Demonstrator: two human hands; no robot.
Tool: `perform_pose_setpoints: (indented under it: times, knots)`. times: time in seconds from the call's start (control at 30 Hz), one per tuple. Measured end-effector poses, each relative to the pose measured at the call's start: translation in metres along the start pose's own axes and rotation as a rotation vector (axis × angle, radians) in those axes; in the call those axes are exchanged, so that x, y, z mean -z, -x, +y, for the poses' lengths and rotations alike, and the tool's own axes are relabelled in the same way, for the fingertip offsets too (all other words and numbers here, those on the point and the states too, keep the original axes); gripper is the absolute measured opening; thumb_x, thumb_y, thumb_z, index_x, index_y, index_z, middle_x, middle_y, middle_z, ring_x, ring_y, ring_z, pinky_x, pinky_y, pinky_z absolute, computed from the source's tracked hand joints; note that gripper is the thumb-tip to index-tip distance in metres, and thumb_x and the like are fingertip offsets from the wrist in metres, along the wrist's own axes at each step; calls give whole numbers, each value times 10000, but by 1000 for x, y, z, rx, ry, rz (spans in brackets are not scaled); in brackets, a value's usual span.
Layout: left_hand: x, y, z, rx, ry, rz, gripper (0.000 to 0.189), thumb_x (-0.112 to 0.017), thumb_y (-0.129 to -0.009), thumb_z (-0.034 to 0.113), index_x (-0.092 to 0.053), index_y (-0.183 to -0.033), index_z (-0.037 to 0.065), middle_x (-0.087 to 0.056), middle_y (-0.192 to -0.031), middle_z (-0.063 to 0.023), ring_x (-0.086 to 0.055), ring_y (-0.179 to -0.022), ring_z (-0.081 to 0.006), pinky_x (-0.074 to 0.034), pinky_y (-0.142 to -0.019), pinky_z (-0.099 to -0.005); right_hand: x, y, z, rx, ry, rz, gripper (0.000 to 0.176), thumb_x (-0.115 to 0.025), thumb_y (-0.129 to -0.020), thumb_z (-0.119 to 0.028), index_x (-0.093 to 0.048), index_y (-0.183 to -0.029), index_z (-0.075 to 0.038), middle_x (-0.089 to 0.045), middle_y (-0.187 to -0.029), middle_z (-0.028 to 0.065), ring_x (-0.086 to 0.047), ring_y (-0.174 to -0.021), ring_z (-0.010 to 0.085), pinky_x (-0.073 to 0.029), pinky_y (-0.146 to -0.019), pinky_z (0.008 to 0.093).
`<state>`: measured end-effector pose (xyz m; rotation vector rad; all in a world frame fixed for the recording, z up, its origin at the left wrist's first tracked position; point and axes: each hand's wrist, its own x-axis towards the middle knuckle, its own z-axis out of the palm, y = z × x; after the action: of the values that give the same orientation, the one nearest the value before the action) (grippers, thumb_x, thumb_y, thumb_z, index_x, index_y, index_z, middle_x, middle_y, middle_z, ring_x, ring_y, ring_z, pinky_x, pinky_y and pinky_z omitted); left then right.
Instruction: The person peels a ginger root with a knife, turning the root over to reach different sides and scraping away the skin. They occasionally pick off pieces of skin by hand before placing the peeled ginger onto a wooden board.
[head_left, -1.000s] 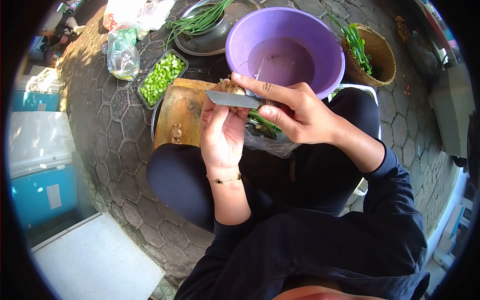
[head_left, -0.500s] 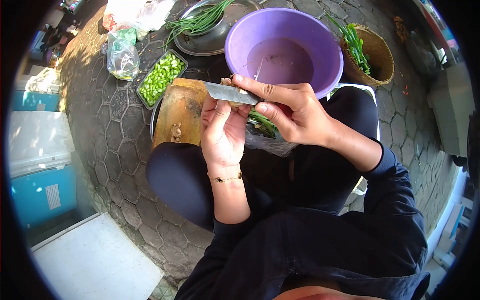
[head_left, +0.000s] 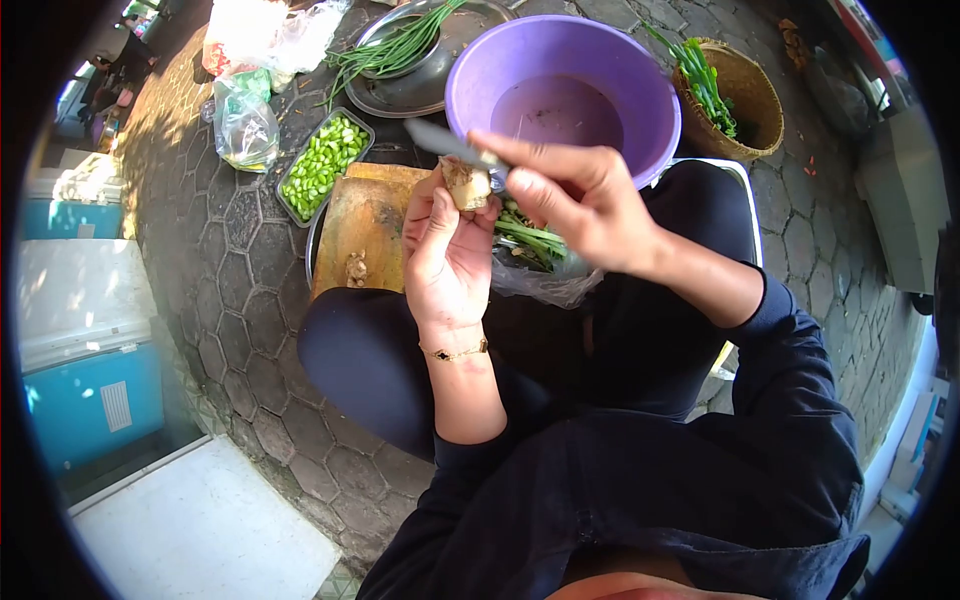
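Note:
My left hand point(head_left: 445, 255) is closed round a pale, brown-skinned root piece point(head_left: 466, 184), held up near the purple basin. In my right hand point(head_left: 590, 205) is a knife point(head_left: 436, 139), its blade slightly blurred and pointing left above the root. The cutting board point(head_left: 362, 222) lies left of my left hand, with a small knobbly root piece point(head_left: 356, 268) near its lower edge. Below my right hand, a clear plastic bag point(head_left: 545, 284) holds green stalks point(head_left: 532, 240).
Beyond my hands stands the purple basin point(head_left: 655, 110) with water. A tray of chopped green pieces point(head_left: 325, 165) is at the left, near plastic bags point(head_left: 246, 130). Long green beans point(head_left: 395, 48) lie on metalware. A woven basket point(head_left: 757, 105) holds leafy greens. A person is far off at upper left.
The knife has lifted off the root and swung up and left with my right hand, uncovering more of the root. My left hand keeps its hold in nearly the same place.

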<state>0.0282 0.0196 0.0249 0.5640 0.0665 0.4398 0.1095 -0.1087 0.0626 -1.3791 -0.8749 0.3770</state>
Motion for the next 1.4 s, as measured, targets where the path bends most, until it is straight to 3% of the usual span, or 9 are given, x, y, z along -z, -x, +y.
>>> perform_pose_setpoints:
  times: [0.07, 0.27, 0.43, 0.6, 1.0, 1.13, 1.2, 1.3, 1.4]
  knots:
    - [6, -1, 1, 7, 45, -47, 226, -529, -944, 152, -583, -1113, 13, -607, -1041, -88, -549, -879, -157, -458, -821, -317, 7, -5, -8, -110, -194, 12, 344, -520, -957, -144, -535, -1289, -55, -476, -585, -46, -389, -518, 13, -329, -467, 191]
    - [6, 1, 13, -13, 82, -49, 247, -513, -951, 174, -580, -1121, 8, -608, -1038, -88, -543, -866, -162, -456, -832, -325, 23, -2, -19, -254, -182, -209, 392, -462, -987, -228, -478, -1339, -55, -458, -545, -33, -401, -513, 19, -330, -483, 207]
    - [1, 3, 17, -104, -67, 92, 258, -535, -936, 180, -580, -1127, 13, -617, -1078, -105, -590, -976, -197, -495, -807, -325, 23, 4, -17, -127, 111, -286, 488, -416, -965, -148, -320, -1433, -52, -484, -573, -7, -481, -541, 71, -402, -550, 218]
    - [-3, 2, 16, -113, -125, 131, 231, -557, -929, 181, -575, -1093, 20, -623, -1044, -99, -605, -929, -184, -515, -816, -316, 20, 6, -7, 3, 126, -291, 450, -432, -948, -84, -399, -1397, -62, -525, -584, 9, -517, -551, 91, -459, -598, 246]
    - [-8, 5, 14, -133, -218, 93, 269, -577, -923, 214, -581, -1072, -11, -625, -1002, -111, -630, -869, -182, -543, -765, -324, 25, 3, -9, -51, 108, -271, 499, -513, -933, -167, -386, -1409, -93, -585, -591, 85, -504, -510, 98, -458, -560, 277]
    - [-4, 5, 13, -107, -197, 4, 319, -591, -916, 224, -587, -1084, -47, -625, -989, -114, -633, -864, -187, -545, -777, -338, 22, 3, -5, 77, 206, -318, 542, -485, -932, -240, -350, -1418, -41, -551, -576, 55, -513, -497, 114, -427, -521, 256]
    - [-7, 6, 12, -106, -189, 45, 322, -596, -913, 223, -587, -1082, -51, -625, -982, -111, -635, -868, -190, -547, -779, -342, 22, 3, -7, 111, 242, -322, 508, -544, -907, -167, -412, -1394, -107, -672, -900, 175, -602, -511, 235, -497, -574, 317]
    - [-4, 6, 12, -107, -169, 76, 328, -605, -908, 224, -590, -1078, -56, -627, -991, -113, -639, -882, -197, -548, -790, -349, 20, 3, -7, 145, 265, -306, 512, -559, -891, -157, -426, -1383, -113, -656, -1021, 187, -634, -569, 295, -517, -599, 352]
    - [-5, 6, 13, -105, -180, 81, 328, -611, -904, 226, -598, -1068, -58, -627, -1028, -126, -641, -901, -204, -546, -811, -360, 22, 2, -7, 154, 329, -350, 502, -521, -915, -186, -408, -1385, -50, -669, -1062, 138, -643, -588, 237, -509, -597, 305]
